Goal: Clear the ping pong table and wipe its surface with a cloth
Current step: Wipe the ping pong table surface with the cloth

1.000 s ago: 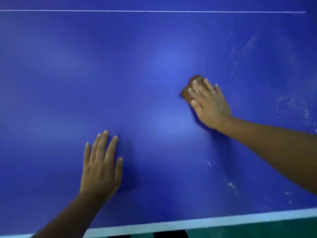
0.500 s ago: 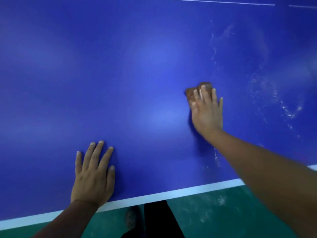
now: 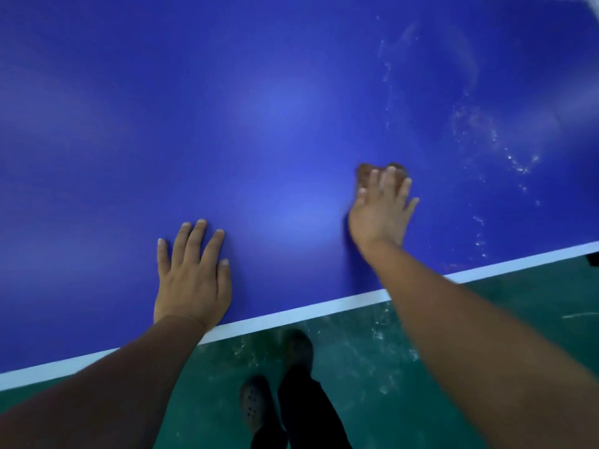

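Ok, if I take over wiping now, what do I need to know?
Left hand: flat on the table, fingers straight, near the white edge line, holding nothing.
Right hand: fingers straight, pressing the brown cloth onto the table.
Done: no loose things show on the table, and the part left of the cloth looks smooth.
Left: white smears and specks to the right of the cloth, out toward the right corner. Wipe there next.
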{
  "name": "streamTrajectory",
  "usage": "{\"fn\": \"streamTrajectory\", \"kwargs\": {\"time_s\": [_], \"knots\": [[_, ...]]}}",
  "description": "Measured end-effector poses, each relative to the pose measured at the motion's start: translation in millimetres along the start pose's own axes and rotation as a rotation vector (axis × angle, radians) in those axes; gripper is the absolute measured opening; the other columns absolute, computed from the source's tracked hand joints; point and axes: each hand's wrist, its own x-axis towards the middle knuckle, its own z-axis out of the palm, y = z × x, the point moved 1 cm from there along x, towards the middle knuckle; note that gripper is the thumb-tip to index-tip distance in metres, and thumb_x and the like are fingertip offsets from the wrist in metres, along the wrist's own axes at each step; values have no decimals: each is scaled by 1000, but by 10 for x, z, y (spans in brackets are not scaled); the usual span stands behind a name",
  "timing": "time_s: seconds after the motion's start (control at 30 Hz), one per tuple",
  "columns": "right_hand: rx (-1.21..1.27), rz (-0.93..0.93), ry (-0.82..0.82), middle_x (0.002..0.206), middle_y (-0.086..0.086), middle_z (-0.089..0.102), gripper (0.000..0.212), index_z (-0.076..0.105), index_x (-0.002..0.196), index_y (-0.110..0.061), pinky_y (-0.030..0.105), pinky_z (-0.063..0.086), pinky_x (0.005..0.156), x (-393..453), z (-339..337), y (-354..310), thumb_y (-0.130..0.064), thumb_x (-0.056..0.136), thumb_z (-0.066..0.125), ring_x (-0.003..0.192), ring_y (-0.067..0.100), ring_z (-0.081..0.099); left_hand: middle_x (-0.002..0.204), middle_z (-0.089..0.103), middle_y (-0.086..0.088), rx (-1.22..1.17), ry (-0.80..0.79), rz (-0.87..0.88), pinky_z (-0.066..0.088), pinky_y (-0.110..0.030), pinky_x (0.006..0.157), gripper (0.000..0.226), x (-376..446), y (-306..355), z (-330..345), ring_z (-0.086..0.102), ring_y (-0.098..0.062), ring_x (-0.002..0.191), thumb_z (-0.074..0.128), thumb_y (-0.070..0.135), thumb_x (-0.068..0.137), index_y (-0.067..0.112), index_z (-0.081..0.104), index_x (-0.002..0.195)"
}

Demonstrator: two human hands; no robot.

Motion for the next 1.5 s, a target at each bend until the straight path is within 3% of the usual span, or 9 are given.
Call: {"fn": "streamTrajectory", "kwargs": {"time_s": [0.2, 0.27, 0.37, 0.47, 0.53, 0.67, 0.9, 1.3, 1.5], "knots": [[-73, -637, -62, 162, 1, 29, 54, 40, 152, -22, 58, 19, 118, -1070, 245, -49, -36, 101, 28, 149, 35, 25, 155, 36, -14, 0, -5, -2, 8, -59, 120, 58, -12, 10, 14, 22, -32, 148, 26, 37, 97, 9, 48, 143], [-177, -508, -54, 162, 4, 28, 57, 37, 153, -22, 61, 24, 116, -833, 202, 488, -36, 100, 21, 147, 38, 27, 155, 35, -14, -2, -3, -6, 8, -59, 120, 58, -15, 12, 9, 21, -32, 148, 26, 37, 97, 9, 47, 144], [-100, 71, -11, 164, 9, 22, 56, 32, 155, -20, 63, 23, 115, -377, 27, 1274, -34, 102, 21, 148, 42, 20, 155, 35, -15, 5, -4, -3, 7, -58, 121, 59, -12, 21, 8, 21, -33, 148, 27, 38, 97, 9, 47, 144], [39, 456, 44, 164, 8, 17, 52, 31, 155, -18, 63, 16, 117, -339, -35, 1058, -32, 104, 29, 150, 42, 12, 156, 34, -15, 10, -12, 9, 6, -58, 121, 59, -6, 21, 14, 21, -33, 148, 26, 38, 97, 9, 47, 144], [4, 230, 92, 162, 11, 22, 51, 34, 152, -18, 62, 19, 116, -564, 79, 482, -31, 102, 31, 148, 42, 18, 156, 34, -15, 4, -16, 9, 7, -58, 121, 59, -5, 19, 15, 20, -33, 149, 26, 38, 98, 9, 46, 145], [-88, -655, -76, 162, 3, 29, 54, 39, 151, -22, 59, 21, 119, -1231, 279, -142, -35, 99, 32, 148, 36, 24, 156, 34, -14, -6, 0, 6, 7, -59, 120, 60, -16, 5, 24, 20, -32, 149, 24, 39, 98, 8, 46, 145], [-60, -47, -60, 167, -2, 13, 56, 27, 157, -27, 55, 8, 123, -322, 38, 1251, -43, 104, 19, 153, 31, 6, 156, 33, -15, -15, 7, 6, 2, -54, 121, 60, -4, 20, 25, 19, -33, 149, 26, 39, 97, 8, 46, 145], [-180, -898, -74, 160, 4, 33, 51, 44, 149, -21, 57, 26, 116, 46, 46, 1210, -34, 101, 33, 148, 35, 26, 154, 38, -16, 53, 22, 1, 13, -60, 119, 61, -34, 53, 15, 26, -34, 147, 28, 38, 96, 7, 49, 144], [-109, -1029, -63, 161, -3, 31, 48, 39, 149, -28, 53, 22, 118, 914, -10, 945, -34, 101, 35, 149, 32, 24, 144, 49, -19, 12, 148, 3, 20, -62, 115, 55, 489, 342, -14, 37, -37, 138, 34, 35, 94, 4, 58, 133]]}}
